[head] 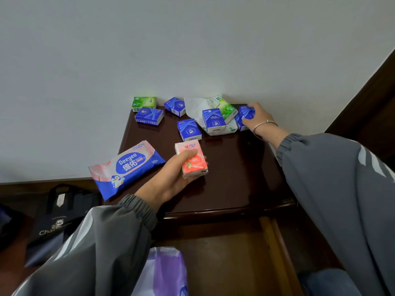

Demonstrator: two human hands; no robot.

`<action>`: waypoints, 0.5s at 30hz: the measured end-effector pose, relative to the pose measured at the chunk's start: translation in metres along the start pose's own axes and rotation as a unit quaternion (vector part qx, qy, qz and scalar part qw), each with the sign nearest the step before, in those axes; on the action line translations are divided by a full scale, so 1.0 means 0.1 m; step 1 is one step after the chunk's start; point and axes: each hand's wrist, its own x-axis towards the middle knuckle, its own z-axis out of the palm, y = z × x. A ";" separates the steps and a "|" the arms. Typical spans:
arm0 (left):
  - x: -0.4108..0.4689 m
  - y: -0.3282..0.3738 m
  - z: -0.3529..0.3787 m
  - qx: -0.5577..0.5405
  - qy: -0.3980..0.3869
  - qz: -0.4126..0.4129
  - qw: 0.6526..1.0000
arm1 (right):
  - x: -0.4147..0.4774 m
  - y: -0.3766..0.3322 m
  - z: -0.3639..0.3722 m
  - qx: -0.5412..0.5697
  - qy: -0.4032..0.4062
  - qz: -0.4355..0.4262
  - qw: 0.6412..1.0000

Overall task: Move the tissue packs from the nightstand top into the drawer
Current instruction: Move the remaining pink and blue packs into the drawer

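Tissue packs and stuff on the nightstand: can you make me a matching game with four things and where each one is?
Things:
1. orange pack
2. penguin pack
3. bracelet
4. black bag

Places:
A. down low, left of the nightstand
B. round the wrist of the right hand, which grips a blue pack
C. held in the left hand
D. sticking out over the nightstand's left edge

Pairs: 1-C, 2-D, 3-B, 4-A.

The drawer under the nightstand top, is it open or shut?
Open: the drawer juts out below the nightstand top, a purple pack seemingly lying inside.
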 end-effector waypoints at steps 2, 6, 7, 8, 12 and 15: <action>0.00 0.00 0.00 -0.004 0.001 -0.001 1.000 | -0.02 0.03 0.00 -0.011 0.004 0.003 1.000; 0.00 -0.01 0.01 -0.006 0.000 -0.002 1.000 | -0.08 0.09 -0.02 -0.027 0.004 0.018 0.999; 0.00 -0.01 0.01 -0.006 0.000 -0.003 1.000 | -0.10 0.10 -0.02 -0.036 0.007 0.026 0.999; 0.00 -0.01 0.01 -0.006 0.001 -0.004 1.000 | -0.11 0.10 -0.02 -0.045 0.009 0.035 0.998; -0.02 0.00 0.02 -0.005 0.004 -0.003 1.000 | -0.08 0.01 -0.03 -0.009 0.051 0.052 0.997; -0.02 -0.02 0.03 -0.001 0.006 0.002 1.000 | -0.03 -0.08 -0.02 0.028 0.085 0.036 0.995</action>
